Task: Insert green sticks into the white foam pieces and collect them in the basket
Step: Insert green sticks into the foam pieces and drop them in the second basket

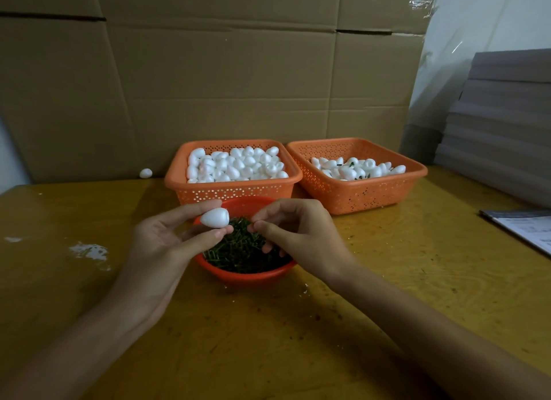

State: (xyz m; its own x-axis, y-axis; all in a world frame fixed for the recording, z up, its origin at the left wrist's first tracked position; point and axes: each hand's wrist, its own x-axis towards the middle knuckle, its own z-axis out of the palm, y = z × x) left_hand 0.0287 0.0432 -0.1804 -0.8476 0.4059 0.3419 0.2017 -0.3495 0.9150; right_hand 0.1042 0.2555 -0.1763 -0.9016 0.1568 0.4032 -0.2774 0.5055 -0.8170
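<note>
My left hand (167, 238) pinches a white egg-shaped foam piece (214, 217) between thumb and fingers, above the left rim of a red bowl (247, 276) full of green sticks (238, 253). My right hand (295, 235) hovers over the bowl with fingertips pinched together; whether a stick is between them is too small to tell. Behind the bowl, the left orange basket (232, 187) is heaped with plain foam pieces. The right orange basket (357, 190) holds foam pieces with green sticks in them.
A loose foam piece (145, 173) lies by the cardboard wall (208, 86) at the back. Grey stacked sheets (504, 125) and a paper booklet (524, 226) sit at the right. White smears (89, 250) mark the yellow wooden table (268, 340).
</note>
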